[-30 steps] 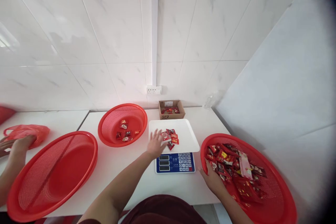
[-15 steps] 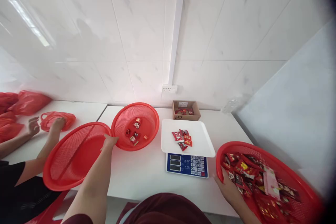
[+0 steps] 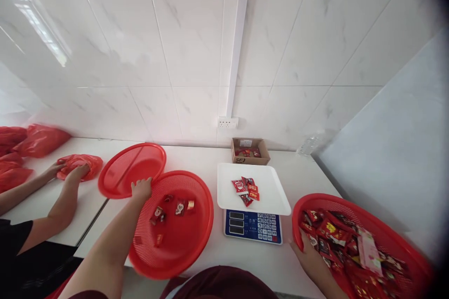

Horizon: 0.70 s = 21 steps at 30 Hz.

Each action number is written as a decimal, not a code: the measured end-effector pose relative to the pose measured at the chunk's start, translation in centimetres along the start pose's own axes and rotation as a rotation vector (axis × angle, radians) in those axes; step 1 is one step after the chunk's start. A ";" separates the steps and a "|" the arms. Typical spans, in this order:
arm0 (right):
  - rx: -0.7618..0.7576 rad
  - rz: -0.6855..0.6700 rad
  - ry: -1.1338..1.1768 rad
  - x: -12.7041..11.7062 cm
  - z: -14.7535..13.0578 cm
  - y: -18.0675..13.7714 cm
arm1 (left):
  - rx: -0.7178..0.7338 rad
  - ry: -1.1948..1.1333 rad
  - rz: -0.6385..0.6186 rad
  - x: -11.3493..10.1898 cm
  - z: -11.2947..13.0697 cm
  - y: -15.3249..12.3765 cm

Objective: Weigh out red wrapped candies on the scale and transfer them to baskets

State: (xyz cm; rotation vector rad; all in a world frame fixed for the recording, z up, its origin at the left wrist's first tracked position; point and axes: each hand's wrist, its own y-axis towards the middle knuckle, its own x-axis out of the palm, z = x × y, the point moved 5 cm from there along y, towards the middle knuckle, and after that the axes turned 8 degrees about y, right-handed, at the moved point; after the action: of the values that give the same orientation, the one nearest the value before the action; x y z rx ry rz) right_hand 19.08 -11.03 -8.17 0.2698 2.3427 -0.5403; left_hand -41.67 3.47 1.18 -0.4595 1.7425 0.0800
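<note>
My left hand (image 3: pixel 142 188) is closed over the rims where two red plastic baskets meet; which rim it grips is hard to tell. Behind it stands the bare red basket (image 3: pixel 121 173). The nearer red basket (image 3: pixel 182 247) holds several small wrapped snacks (image 3: pixel 180 207) and reaches over the table's front edge. On the right, my right hand (image 3: pixel 310 259) grips the left rim of a large red basket (image 3: pixel 328 198) full of red snack packets (image 3: pixel 333 231). Between the hands, several packets (image 3: pixel 247 190) lie on the white tray (image 3: pixel 270 180) of a blue digital scale (image 3: pixel 252 225).
A cardboard box (image 3: pixel 250 158) with red packets stands behind the scale. A clear plastic container (image 3: pixel 308 146) sits at the back right corner. On the left, a co-worker's hands (image 3: pixel 79 173) are at a red plastic bag (image 3: pixel 93 166); more red bags (image 3: pixel 44 140) lie beyond.
The bare basket has moved back and right, toward the wall. The basket with a few snacks has come forward to the table's front edge. My right hand keeps its hold.
</note>
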 end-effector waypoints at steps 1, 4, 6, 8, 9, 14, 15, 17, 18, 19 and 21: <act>0.002 0.004 -0.004 0.0 0.0 0.0 | 0.047 0.025 0.017 -0.1 0.1 -0.1; 0.003 0.026 -0.020 -0.1 0.1 0.1 | 0.171 0.074 0.052 -0.3 0.6 -0.3; -0.012 0.042 -0.018 -0.2 0.1 0.1 | 0.249 0.102 0.073 -0.4 1.2 -0.5; -0.020 0.052 -0.011 -0.2 0.0 0.1 | 0.324 0.130 0.113 -0.6 1.9 -0.5; -0.023 0.049 -0.009 -0.2 0.0 0.1 | 0.349 0.137 0.136 -0.7 2.2 -0.5; -0.014 0.032 -0.034 -0.2 -0.1 -0.1 | 0.199 0.031 0.213 -1.8 2.6 0.0; -0.020 0.036 -0.037 -0.1 -0.1 -0.1 | 0.139 -0.027 0.222 -2.0 2.7 -0.2; -0.029 0.042 -0.036 0.0 0.1 0.0 | 0.054 -0.161 0.207 -1.8 3.5 -1.1; -0.031 0.039 -0.031 0.0 0.2 0.0 | 0.036 -0.213 0.186 -1.4 4.1 -1.9; -0.028 0.039 -0.025 0.1 0.4 0.1 | 0.041 -0.244 0.152 -0.8 4.9 -2.7; -0.026 0.052 -0.011 0.2 0.6 0.2 | 0.081 -0.207 0.114 0.4 6.3 -4.7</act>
State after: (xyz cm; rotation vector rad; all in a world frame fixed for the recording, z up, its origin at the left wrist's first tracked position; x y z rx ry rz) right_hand 19.37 -11.14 -8.71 0.3144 2.3237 -0.4842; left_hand -34.32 0.96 0.27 -0.2820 1.5610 0.1332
